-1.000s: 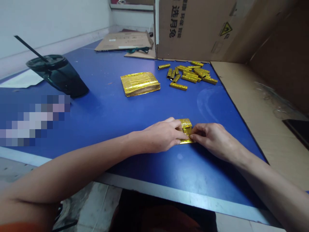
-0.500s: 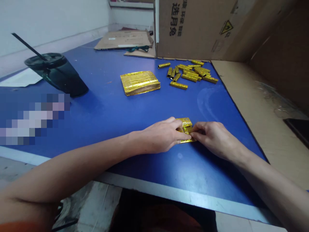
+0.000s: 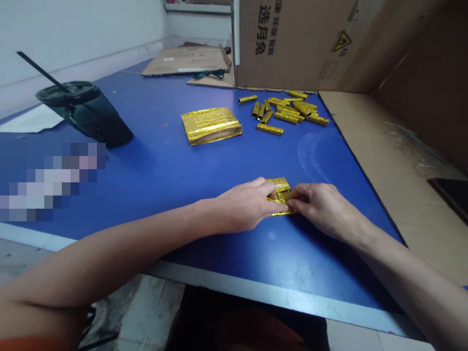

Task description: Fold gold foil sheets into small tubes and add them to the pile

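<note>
On the blue table, a shiny gold foil paper piece (image 3: 281, 184) lies under both hands, with folded flaps showing between them. My left hand (image 3: 250, 204) presses on it from the left, fingers bent over its surface and partly hiding it. From the right, my right hand (image 3: 314, 204) pinches the paper's right edge between thumb and fingertips. A stack of flat gold foil sheets (image 3: 210, 124) sits farther back, left of the hands. Beyond them to the right, several small folded gold foil tubes (image 3: 288, 109) lie in a loose pile.
A dark tumbler with a straw (image 3: 87, 114) stands at the left, near a white sheet (image 3: 32, 119). Flattened cardboard (image 3: 183, 59) lies at the back. A large cardboard box (image 3: 292, 44) rises behind the tubes, and a cardboard sheet (image 3: 380, 146) covers the right side.
Both hands keep almost the same places on the gold foil paper. The view has shifted very slightly; nothing else has visibly moved.
</note>
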A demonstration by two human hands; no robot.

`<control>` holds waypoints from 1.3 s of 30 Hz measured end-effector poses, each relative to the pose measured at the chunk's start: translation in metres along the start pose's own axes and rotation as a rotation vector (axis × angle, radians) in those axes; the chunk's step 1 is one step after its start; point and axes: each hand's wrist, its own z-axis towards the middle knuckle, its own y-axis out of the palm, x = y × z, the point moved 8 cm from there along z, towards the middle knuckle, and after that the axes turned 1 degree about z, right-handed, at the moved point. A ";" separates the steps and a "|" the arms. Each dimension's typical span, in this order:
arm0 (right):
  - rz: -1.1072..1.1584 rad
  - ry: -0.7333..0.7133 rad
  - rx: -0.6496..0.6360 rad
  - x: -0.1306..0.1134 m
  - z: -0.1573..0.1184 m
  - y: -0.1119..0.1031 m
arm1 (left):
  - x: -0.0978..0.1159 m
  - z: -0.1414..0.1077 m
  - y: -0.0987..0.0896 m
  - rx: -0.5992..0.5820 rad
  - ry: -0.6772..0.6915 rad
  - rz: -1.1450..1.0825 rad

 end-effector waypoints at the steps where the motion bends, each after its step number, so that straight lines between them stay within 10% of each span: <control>1: -0.004 0.002 -0.002 0.000 0.000 0.000 | 0.000 0.000 0.000 0.003 0.001 -0.001; 26: -0.028 0.045 0.000 0.001 0.003 0.003 | 0.003 0.000 0.001 0.012 0.020 0.055; 33: -0.098 0.198 0.103 0.045 0.005 -0.010 | 0.004 -0.001 0.000 0.015 0.016 0.071; 39: 0.191 0.017 -0.103 0.040 0.002 -0.006 | 0.004 -0.001 0.002 0.001 0.009 0.080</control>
